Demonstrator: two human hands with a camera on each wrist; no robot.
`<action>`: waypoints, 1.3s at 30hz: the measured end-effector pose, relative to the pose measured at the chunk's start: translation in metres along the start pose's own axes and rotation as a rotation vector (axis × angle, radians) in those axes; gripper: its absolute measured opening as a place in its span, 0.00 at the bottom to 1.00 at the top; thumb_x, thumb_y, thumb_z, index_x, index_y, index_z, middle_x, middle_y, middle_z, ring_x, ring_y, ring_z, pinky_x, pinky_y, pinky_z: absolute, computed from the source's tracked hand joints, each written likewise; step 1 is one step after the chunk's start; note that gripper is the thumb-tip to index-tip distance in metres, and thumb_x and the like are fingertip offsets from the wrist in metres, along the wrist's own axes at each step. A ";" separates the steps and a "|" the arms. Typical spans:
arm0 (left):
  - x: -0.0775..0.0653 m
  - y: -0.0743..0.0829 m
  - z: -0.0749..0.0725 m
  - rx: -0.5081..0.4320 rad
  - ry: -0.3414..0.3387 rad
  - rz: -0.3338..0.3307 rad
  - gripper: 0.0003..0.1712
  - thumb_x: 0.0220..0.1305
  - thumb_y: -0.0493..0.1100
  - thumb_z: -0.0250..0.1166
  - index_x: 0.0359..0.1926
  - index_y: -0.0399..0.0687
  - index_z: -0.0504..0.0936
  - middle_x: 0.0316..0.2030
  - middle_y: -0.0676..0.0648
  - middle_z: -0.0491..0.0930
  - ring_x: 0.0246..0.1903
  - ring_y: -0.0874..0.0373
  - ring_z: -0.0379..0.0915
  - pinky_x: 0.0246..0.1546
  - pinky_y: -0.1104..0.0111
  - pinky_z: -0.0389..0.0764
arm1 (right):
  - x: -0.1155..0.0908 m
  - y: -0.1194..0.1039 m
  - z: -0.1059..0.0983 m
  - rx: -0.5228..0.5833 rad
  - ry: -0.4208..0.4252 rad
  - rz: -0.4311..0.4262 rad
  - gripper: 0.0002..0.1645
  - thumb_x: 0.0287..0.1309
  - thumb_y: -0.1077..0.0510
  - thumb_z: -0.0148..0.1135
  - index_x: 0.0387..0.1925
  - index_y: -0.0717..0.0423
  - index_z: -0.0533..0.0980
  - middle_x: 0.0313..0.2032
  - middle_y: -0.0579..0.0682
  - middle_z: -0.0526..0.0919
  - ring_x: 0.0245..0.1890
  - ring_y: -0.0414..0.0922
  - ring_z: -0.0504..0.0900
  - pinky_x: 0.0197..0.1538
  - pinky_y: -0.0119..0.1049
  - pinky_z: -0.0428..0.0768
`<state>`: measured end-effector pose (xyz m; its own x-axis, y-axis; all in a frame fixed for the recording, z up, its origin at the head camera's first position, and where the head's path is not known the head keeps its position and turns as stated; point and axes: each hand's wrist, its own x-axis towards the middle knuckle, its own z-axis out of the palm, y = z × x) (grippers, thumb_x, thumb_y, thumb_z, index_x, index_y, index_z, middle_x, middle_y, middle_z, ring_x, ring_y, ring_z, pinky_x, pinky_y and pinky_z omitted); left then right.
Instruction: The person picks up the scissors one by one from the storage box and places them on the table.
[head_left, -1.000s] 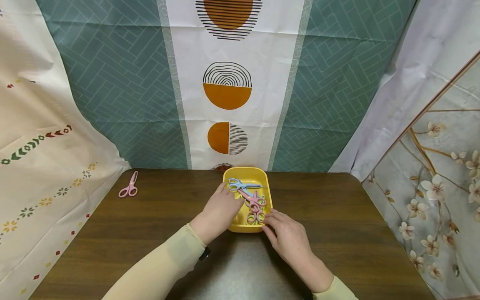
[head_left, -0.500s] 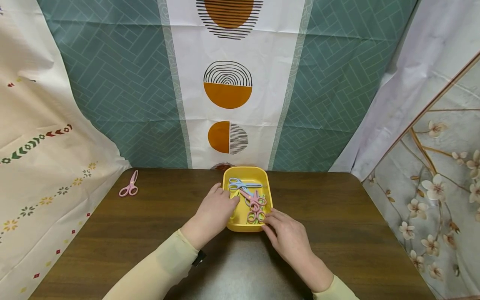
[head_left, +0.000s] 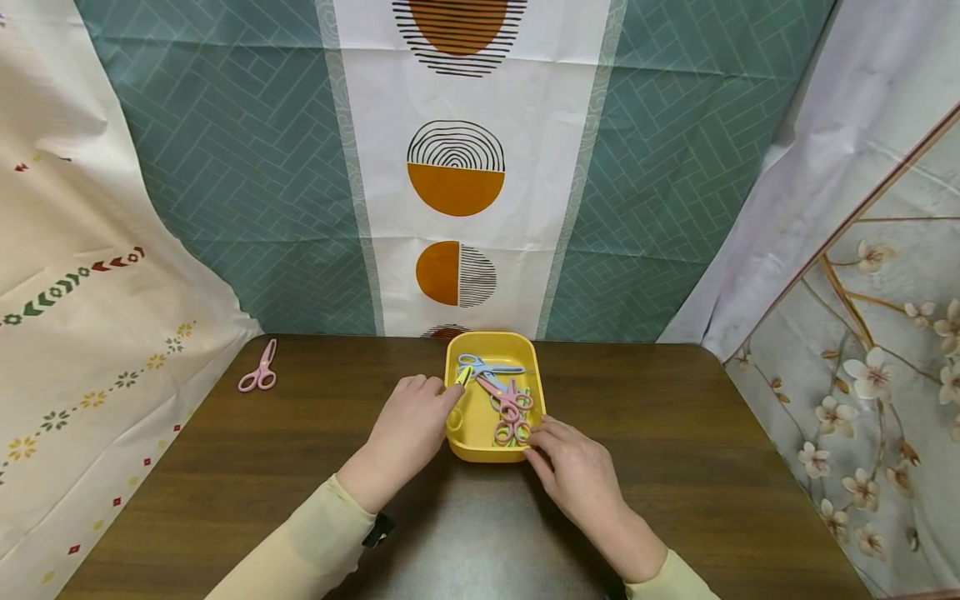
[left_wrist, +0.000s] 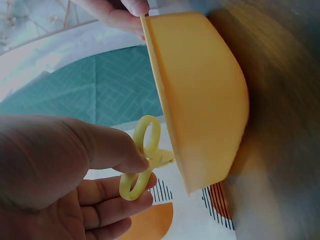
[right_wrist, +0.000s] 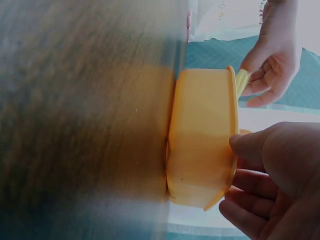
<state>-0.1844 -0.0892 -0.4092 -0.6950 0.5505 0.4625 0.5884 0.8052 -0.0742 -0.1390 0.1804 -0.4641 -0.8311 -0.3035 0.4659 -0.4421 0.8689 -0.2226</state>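
Observation:
A pair of yellow scissors (left_wrist: pixel 161 158) is pinched between the thumb and fingers of my left hand (head_left: pixel 400 429). It hovers at the left rim of the yellow tray (head_left: pixel 491 456), its blades (head_left: pixel 464 376) pointing toward the far side. My right hand (head_left: pixel 576 468) grips the tray's near right corner, thumb (right_wrist: pixel 246 145) against the rim and fingers on its other side. Inside the tray lie blue scissors (head_left: pixel 504 370) at the back and pink scissors (head_left: pixel 510 407) on the right, piled over green-handled ones that are partly hidden.
Pink scissors (head_left: pixel 263 367) lie alone at the far left of the dark wooden table (head_left: pixel 345 375). A patterned curtain (head_left: pixel 465 192) hangs along the table's back edge, with light cloths on both sides.
My left hand has moved left and toward me, bringing the yellow scissors up from inside the tray to its left rim. My right hand stays at the corner.

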 end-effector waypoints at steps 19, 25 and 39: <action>-0.028 -0.021 0.001 -0.024 0.126 -0.004 0.24 0.52 0.27 0.77 0.52 0.42 0.86 0.37 0.41 0.83 0.38 0.41 0.80 0.50 0.47 0.81 | 0.000 0.000 0.001 -0.005 0.000 0.000 0.10 0.66 0.50 0.81 0.44 0.48 0.91 0.51 0.47 0.92 0.63 0.49 0.87 0.59 0.53 0.87; -0.034 -0.025 0.001 -0.022 0.152 -0.009 0.26 0.50 0.27 0.78 0.52 0.40 0.86 0.37 0.41 0.83 0.39 0.40 0.80 0.51 0.46 0.81 | 0.000 0.000 0.001 -0.012 -0.001 0.000 0.09 0.66 0.50 0.81 0.44 0.47 0.91 0.51 0.46 0.92 0.64 0.49 0.87 0.59 0.52 0.87; -0.052 -0.038 0.008 -0.008 0.201 -0.023 0.27 0.46 0.26 0.76 0.51 0.40 0.86 0.34 0.41 0.82 0.36 0.40 0.80 0.48 0.45 0.81 | 0.000 -0.001 0.000 -0.005 -0.013 0.014 0.09 0.67 0.50 0.81 0.45 0.47 0.91 0.52 0.46 0.92 0.64 0.49 0.87 0.59 0.53 0.87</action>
<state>-0.1737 -0.1465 -0.4379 -0.6125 0.4761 0.6310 0.5771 0.8148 -0.0546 -0.1388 0.1799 -0.4640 -0.8416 -0.2960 0.4517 -0.4284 0.8752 -0.2247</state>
